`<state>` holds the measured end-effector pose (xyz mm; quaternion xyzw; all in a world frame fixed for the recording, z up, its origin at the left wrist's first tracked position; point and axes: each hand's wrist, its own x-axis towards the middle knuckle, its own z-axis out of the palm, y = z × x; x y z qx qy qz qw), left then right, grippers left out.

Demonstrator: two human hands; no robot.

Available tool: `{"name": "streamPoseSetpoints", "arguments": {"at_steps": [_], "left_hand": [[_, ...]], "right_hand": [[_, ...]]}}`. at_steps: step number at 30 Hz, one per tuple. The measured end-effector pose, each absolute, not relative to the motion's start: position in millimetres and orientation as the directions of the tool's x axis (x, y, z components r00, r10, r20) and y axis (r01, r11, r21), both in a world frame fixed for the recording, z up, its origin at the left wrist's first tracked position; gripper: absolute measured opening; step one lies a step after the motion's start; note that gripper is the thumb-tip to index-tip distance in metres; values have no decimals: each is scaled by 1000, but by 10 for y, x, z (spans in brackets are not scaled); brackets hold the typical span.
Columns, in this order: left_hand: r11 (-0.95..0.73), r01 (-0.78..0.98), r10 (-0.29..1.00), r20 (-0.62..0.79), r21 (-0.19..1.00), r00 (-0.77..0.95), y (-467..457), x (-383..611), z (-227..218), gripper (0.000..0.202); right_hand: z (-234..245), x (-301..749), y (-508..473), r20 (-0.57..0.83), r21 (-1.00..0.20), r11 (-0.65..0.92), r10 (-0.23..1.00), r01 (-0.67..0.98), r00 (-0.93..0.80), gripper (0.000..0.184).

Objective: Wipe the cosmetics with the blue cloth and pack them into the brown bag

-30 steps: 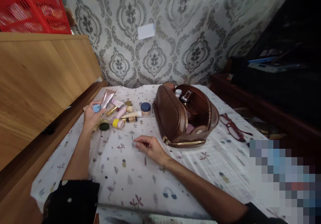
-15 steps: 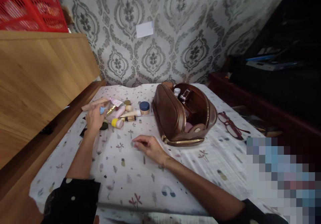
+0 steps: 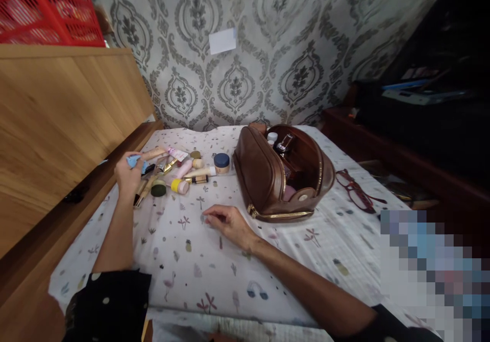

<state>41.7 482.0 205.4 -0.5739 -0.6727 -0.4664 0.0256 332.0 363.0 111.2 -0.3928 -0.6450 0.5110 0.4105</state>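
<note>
Left hand [image 3: 128,176], well left of the brown cosmetic bag [image 3: 258,171]: fingers closed around a light blue item [image 3: 133,161], type unclear. Right hand [image 3: 229,224] on the printed cloth [image 3: 191,275], near the bag's front left corner; fingers loosely bent, unclenched. Bag unzipped, bottles inside. Just left of bag: navy-lidded jar [image 3: 221,164]. Farther left: yellow-banded bottle [image 3: 179,186], dark-green jar [image 3: 158,188]. Right of bag: eyeglasses [image 3: 356,191]. Behind bag: damask wallpaper [image 3: 235,84].

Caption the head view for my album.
Left hand holding a light-blue item beside scattered cosmetics, right hand near an open brown makeup bag.
</note>
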Motion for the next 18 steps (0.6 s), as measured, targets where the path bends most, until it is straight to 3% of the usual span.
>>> {"name": "streamPoseSetpoints", "arguments": {"at_steps": [3,5,7,10,14,18], "left_hand": [[-172,732,792,534,659,-295,4844,491,1993,26],[-244,757,844,517,607,-142,4820,693,1932,26],[-330,829,875,475,452,90,4767,954,1875,29],[-426,894,882,283,140,376,4685,1296,1828,44],[-367,926,925,75,-94,374,4659,1511,1844,56],[-263,945,960,48,-193,277,4700,1584,1847,54]], "right_hand": [[1099,3319,3633,123,-981,167,928,96,-351,20],[1096,3320,3633,122,-981,166,929,101,-350,19],[1098,3322,3634,121,-983,163,927,90,-355,20],[1104,3319,3633,121,-986,154,926,66,-357,19],[1102,3299,3625,106,-990,130,934,50,-341,18],[1100,3282,3621,110,-986,144,936,79,-335,19]]}}
